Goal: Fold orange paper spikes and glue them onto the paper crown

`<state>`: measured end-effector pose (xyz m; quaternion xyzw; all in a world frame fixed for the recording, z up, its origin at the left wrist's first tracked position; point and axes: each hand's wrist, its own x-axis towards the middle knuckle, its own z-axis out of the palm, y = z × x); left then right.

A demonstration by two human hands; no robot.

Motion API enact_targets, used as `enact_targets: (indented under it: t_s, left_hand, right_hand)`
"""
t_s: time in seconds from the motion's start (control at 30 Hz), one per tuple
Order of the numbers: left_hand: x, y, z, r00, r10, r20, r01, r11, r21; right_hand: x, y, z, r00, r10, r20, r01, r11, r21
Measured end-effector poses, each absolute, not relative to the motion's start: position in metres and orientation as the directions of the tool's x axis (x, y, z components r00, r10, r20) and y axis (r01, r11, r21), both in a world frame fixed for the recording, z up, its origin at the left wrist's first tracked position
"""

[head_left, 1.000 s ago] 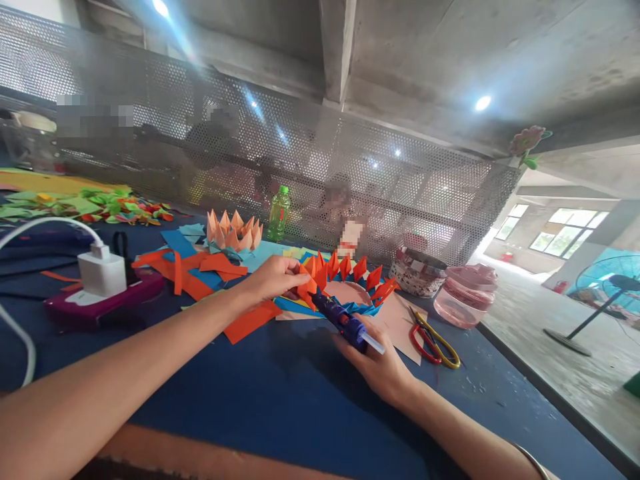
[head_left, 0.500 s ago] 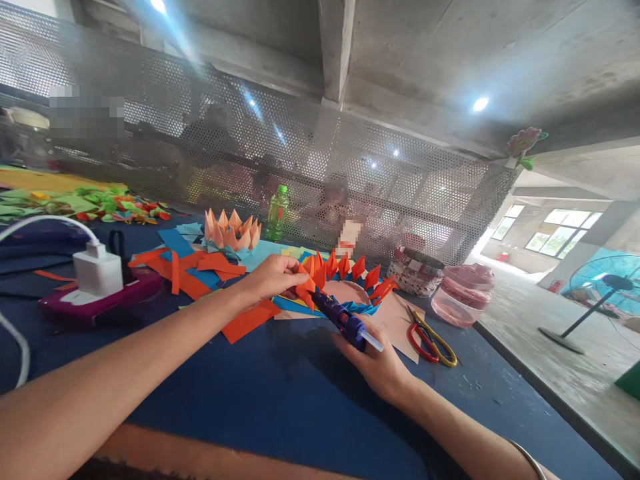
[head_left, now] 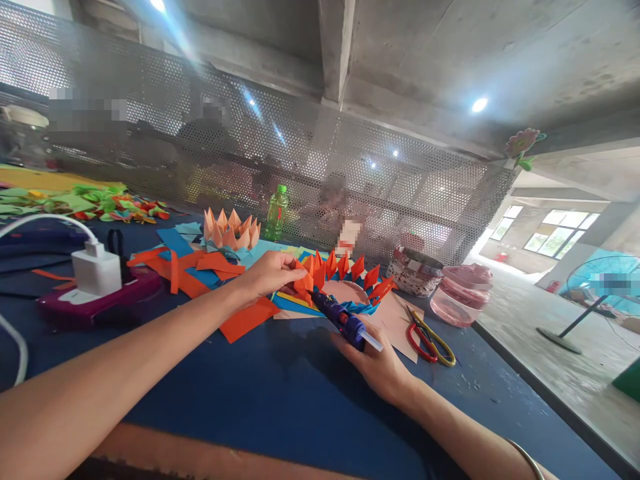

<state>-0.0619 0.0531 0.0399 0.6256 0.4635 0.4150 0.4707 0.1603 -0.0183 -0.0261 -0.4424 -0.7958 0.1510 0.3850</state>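
Observation:
My left hand (head_left: pixel 273 272) pinches an orange folded paper petal (head_left: pixel 305 285) at the near left side of a paper ring. In my right hand (head_left: pixel 377 357) is a dark blue glue gun (head_left: pixel 341 319), with a whitish glue stick (head_left: pixel 371 341) poking from its back end. Its nozzle points up and left, right at the held petal; whether it touches cannot be made out. The ring (head_left: pixel 371 275) carries several upright orange points over a blue folded layer. The fingers round the gun's handle are partly hidden.
Red-and-yellow-handled scissors (head_left: pixel 431 343) lie right of the gun on pinkish paper. A peach paper crown (head_left: pixel 231 230), green bottle (head_left: pixel 277 212) and pink container (head_left: pixel 461 297) stand behind. Orange sheets (head_left: pixel 249 320) spread leftward. A white charger (head_left: pixel 96 270) sits on a purple power strip (head_left: pixel 100 300).
The left hand has shifted slightly up and left with the petal. The glue gun and right hand stay nearly where they were.

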Motion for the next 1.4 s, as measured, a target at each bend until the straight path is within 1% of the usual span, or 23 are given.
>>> enact_targets:
  t_s: [0.13, 0.4, 0.57, 0.8, 1.0, 1.13, 1.27, 1.33, 1.4]
  left_hand:
    - [-0.063, 0.052, 0.041, 0.210, 0.974, 0.085, 0.186, -0.125, 0.975]
    - [-0.066, 0.055, 0.044, 0.185, 0.978, 0.096, 0.173, -0.128, 0.977]
    - [-0.069, 0.055, 0.047, 0.160, 0.981, 0.108, 0.167, -0.135, 0.977]
    - [-0.072, 0.060, 0.047, 0.161, 0.980, 0.121, 0.151, -0.146, 0.978]
    - [-0.076, 0.060, 0.050, 0.142, 0.981, 0.134, 0.142, -0.154, 0.978]
    - [-0.079, 0.059, 0.053, 0.113, 0.981, 0.157, 0.137, -0.171, 0.976]
    - [-0.081, 0.060, 0.053, 0.116, 0.982, 0.152, 0.134, -0.167, 0.977]
    - [-0.081, 0.061, 0.053, 0.124, 0.979, 0.161, 0.131, -0.177, 0.975]
    - [-0.081, 0.060, 0.054, 0.123, 0.979, 0.163, 0.144, -0.180, 0.973]
  right_hand:
    - [0.161, -0.018, -0.026, -0.310, 0.814, 0.491, 0.590, 0.570, -0.572]
    - [0.160, -0.018, -0.028, -0.297, 0.842, 0.451, 0.562, 0.536, -0.630]
    - [0.162, -0.018, -0.027, -0.313, 0.815, 0.488, 0.592, 0.569, -0.570]
    - [0.162, -0.019, -0.026, -0.324, 0.818, 0.476, 0.595, 0.567, -0.570]
    - [0.163, -0.019, -0.026, -0.326, 0.814, 0.480, 0.629, 0.566, -0.533]
    - [0.165, -0.025, -0.018, -0.329, 0.819, 0.470, 0.652, 0.557, -0.514]
    - [0.183, -0.033, -0.007, -0.312, 0.847, 0.431, 0.728, 0.505, -0.464]
    - [0.205, -0.036, -0.003, -0.227, 0.875, 0.428, 0.780, 0.426, -0.457]
    - [0.238, -0.040, 0.000, -0.102, 0.903, 0.418, 0.856, 0.293, -0.425]
